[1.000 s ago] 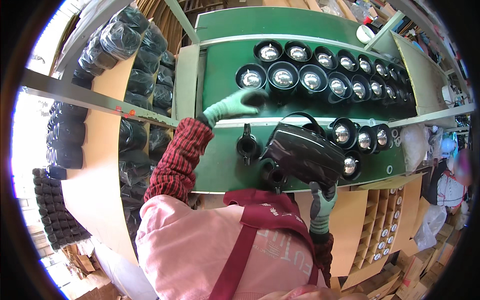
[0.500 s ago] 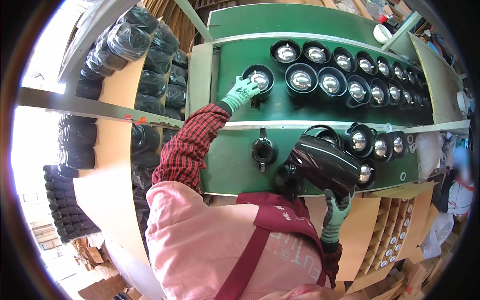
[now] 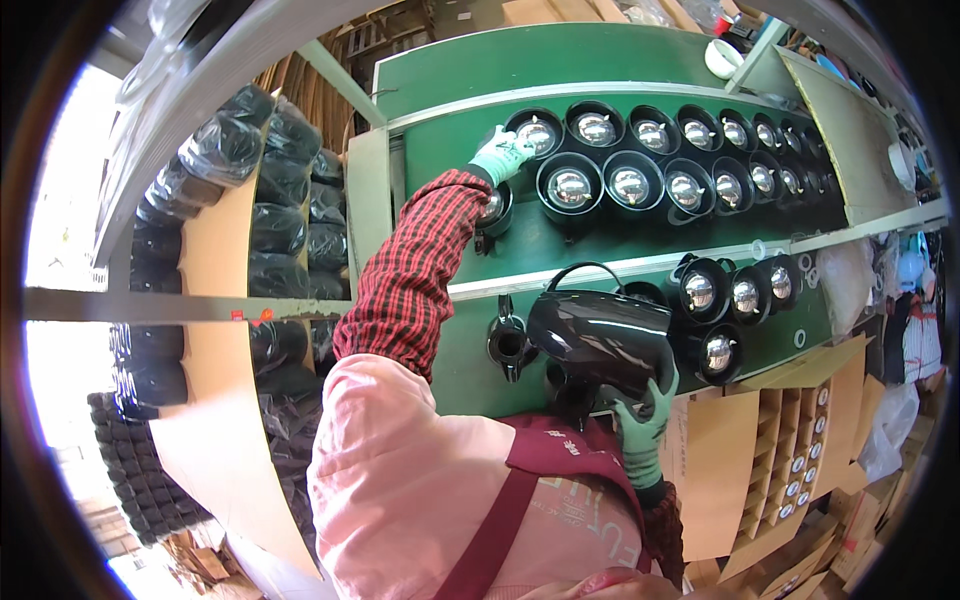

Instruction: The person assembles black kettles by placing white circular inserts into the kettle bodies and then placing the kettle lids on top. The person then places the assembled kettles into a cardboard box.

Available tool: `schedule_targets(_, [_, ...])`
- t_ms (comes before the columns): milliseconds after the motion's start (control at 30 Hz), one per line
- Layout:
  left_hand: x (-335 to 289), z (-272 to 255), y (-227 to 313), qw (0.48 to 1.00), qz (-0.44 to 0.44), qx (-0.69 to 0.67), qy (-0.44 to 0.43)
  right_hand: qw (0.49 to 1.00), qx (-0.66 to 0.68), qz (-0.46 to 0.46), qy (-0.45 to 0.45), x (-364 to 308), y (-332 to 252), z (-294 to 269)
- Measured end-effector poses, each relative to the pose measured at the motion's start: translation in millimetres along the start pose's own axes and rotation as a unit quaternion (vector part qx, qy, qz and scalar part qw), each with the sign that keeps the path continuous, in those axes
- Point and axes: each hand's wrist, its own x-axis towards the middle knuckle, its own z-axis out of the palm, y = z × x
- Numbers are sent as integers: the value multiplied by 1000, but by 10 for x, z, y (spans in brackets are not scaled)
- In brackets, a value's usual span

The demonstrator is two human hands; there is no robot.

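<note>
My right hand (image 3: pixel 645 425), in a green glove with dark palm, grips the end of a large glossy black jug (image 3: pixel 600 335), tilted nearly on its side above the near green bench, its curved handle toward the far side. My gloved left hand (image 3: pixel 503 153) reaches to the far shelf, its fingers at the rim of an upturned black jug (image 3: pixel 538 133) with a shiny silver dome inside. Whether the fingers hold the rim does not show. Partly behind my left wrist stands another such jug (image 3: pixel 492 208). A small black spouted piece (image 3: pixel 508 342) lies on the near bench.
Two rows of black jugs with silver domes (image 3: pixel 630 186) run along the far green shelf. Several more (image 3: pixel 700 290) stand at right on the near bench. A partitioned carton (image 3: pixel 790 460) is at lower right. Bagged black items (image 3: pixel 280 240) are stacked at left.
My left hand has moved from the nearer left jug to the end jug of the back row. The jug in my right hand has turned more level, and the whole view has shifted a little.
</note>
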Motion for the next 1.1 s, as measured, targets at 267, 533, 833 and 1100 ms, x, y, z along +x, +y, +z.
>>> schedule_targets(267, [-96, -57, 19, 999, 17, 33, -5, 883, -414, -187, -116, 398, 313, 410])
schedule_targets(533, [-169, -192, 166, 995, 34, 32, 88, 715, -641, -220, -172, 594, 1088, 860])
schedule_targets(833, [-217, 38, 40, 998, -43, -12, 44, 771, -551, -194, -254, 575, 946, 756])
schedule_targets(1100, [-744, -1074, 656, 963, 70, -113, 232, 803, -368, -464, 61, 1418, -1771, -341])
